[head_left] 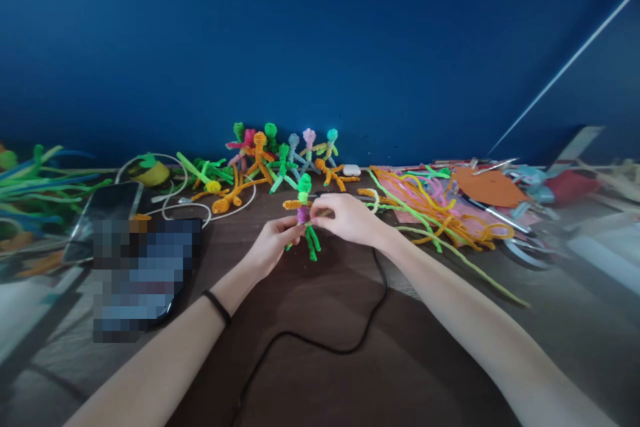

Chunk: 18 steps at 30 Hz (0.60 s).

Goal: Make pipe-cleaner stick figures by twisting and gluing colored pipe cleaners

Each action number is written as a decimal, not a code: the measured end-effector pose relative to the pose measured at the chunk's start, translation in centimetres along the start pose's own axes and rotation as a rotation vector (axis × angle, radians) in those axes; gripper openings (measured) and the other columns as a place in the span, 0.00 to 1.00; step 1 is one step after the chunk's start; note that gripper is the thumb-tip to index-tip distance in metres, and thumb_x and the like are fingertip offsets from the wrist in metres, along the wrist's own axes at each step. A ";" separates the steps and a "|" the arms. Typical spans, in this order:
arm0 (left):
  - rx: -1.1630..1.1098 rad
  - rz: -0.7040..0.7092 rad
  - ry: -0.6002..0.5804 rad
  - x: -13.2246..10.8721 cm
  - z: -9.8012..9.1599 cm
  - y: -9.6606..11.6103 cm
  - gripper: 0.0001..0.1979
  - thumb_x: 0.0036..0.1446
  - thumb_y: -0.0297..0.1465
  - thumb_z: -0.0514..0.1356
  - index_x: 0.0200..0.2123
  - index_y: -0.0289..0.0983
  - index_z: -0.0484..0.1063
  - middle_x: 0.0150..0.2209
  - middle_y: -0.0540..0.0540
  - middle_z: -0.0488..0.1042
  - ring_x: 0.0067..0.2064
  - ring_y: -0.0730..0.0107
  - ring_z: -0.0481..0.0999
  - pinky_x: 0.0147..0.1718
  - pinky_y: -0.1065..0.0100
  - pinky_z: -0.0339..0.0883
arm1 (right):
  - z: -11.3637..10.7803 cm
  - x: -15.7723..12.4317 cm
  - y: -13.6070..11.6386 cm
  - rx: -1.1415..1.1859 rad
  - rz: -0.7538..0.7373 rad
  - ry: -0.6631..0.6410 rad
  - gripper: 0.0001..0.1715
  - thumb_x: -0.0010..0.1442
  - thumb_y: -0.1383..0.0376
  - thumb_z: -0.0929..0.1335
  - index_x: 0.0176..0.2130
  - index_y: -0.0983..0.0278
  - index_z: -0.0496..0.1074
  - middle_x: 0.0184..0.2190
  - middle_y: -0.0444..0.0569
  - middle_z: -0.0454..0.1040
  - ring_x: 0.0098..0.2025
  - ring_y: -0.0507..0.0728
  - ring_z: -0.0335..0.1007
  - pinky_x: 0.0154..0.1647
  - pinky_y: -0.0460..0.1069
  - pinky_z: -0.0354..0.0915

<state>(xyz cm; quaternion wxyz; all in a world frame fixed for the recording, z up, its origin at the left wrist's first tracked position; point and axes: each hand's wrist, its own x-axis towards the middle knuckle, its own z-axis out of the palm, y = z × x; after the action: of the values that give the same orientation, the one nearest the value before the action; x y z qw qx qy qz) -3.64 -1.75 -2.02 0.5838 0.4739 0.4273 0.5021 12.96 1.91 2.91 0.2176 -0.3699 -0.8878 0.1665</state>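
Note:
A small pipe-cleaner figure (304,213) with a green head, orange arms, purple body and green legs is held upright over the dark table (320,320). My left hand (273,245) pinches it from the lower left, fingers closed on the body. My right hand (345,217) grips it from the right at the arm and body, fingers closed. A black band sits on my left wrist.
Several finished pipe-cleaner figures (280,157) stand against the blue wall. Loose orange and green pipe cleaners (430,210) and paper scraps lie at right. A phone (145,273), a tablet (107,217) and white cables lie at left. A black cable (320,343) crosses the table between my arms.

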 end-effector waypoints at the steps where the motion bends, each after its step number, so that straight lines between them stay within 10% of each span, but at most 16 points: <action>1: 0.006 0.000 0.001 0.0 0.0 -0.1 0.09 0.42 0.31 0.64 0.30 0.33 0.77 0.23 0.50 0.69 0.23 0.80 0.61 0.24 0.72 0.53 | 0.0 0.0 0.1 0.003 0.002 -0.002 0.05 0.54 0.65 0.65 0.30 0.63 0.71 0.31 0.45 0.72 0.33 0.51 0.65 0.32 0.45 0.54; 18: -0.120 -0.004 0.112 0.2 0.4 -0.5 0.12 0.36 0.27 0.68 0.29 0.32 0.74 0.26 0.47 0.75 0.27 0.71 0.74 0.27 0.71 0.66 | -0.1 0.0 0.6 0.182 0.060 -0.061 0.08 0.53 0.66 0.65 0.31 0.66 0.73 0.31 0.48 0.74 0.33 0.52 0.67 0.35 0.46 0.58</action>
<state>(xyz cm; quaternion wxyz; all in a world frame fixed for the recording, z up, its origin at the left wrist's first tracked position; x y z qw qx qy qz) -3.15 -1.58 -2.44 0.5874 0.4085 0.4295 0.5511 13.37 2.29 2.70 0.2180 -0.3696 -0.8637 0.2642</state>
